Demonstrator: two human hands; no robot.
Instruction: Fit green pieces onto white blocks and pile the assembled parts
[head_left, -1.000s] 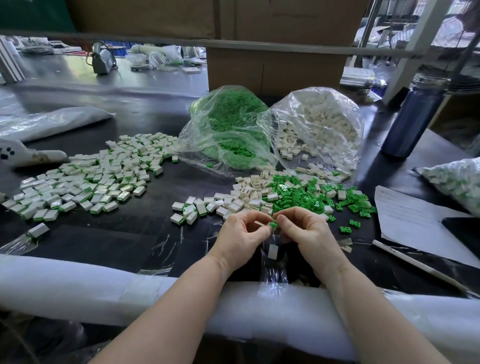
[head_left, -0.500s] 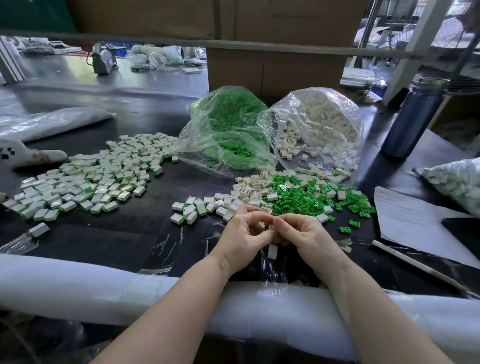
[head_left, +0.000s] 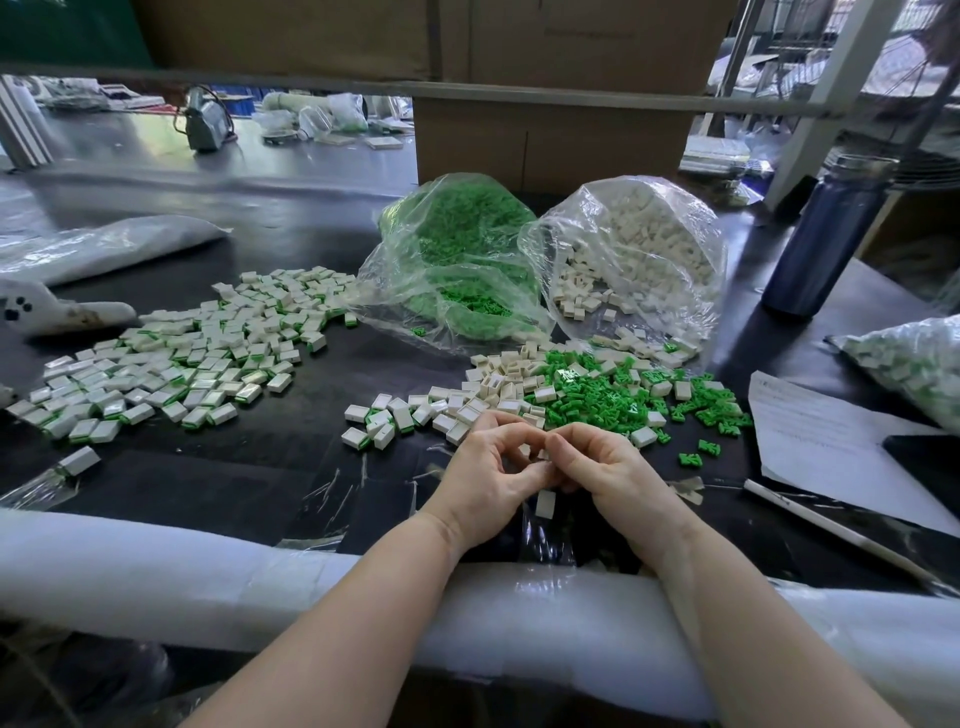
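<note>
Since second ago, green piece between fingertips gone from sight; both hands closed tighter together. Left hand (head_left: 488, 480) and right hand (head_left: 605, 467) curl at lower centre, fingertips touching, pinching white block (head_left: 545, 503) whose lower end pokes out below. Forearms rest across white padded edge (head_left: 156, 566). Loose green pieces (head_left: 597, 400) just above hands; assembled pile (head_left: 171, 364) at left. Bare black table (head_left: 249, 467) between pile and hands; paper sheet (head_left: 810, 441) at right.

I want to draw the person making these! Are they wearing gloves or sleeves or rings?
No gloves: the left hand and right hand are both bare. No sleeves show either; both forearms are uncovered down to the picture's edge. I can see no ring, watch or bracelet.
</note>
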